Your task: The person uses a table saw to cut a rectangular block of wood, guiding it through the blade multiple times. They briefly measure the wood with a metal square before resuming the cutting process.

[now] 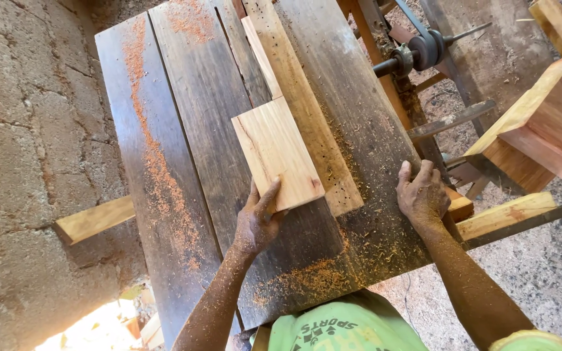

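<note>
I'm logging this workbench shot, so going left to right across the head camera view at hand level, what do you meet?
Concrete wall → protruding wooden bar → sawdust streak → left hand on the light board → right hand → pale wooden block.

A rough woodworking shop is shown. A saw table [183,130] of dark planks is dusted with orange sawdust [154,162], a belt pulley on a shaft [417,52] is mounted beside it, and sawn timber pieces [541,130] are stacked over bare concrete floor [27,130].
</note>
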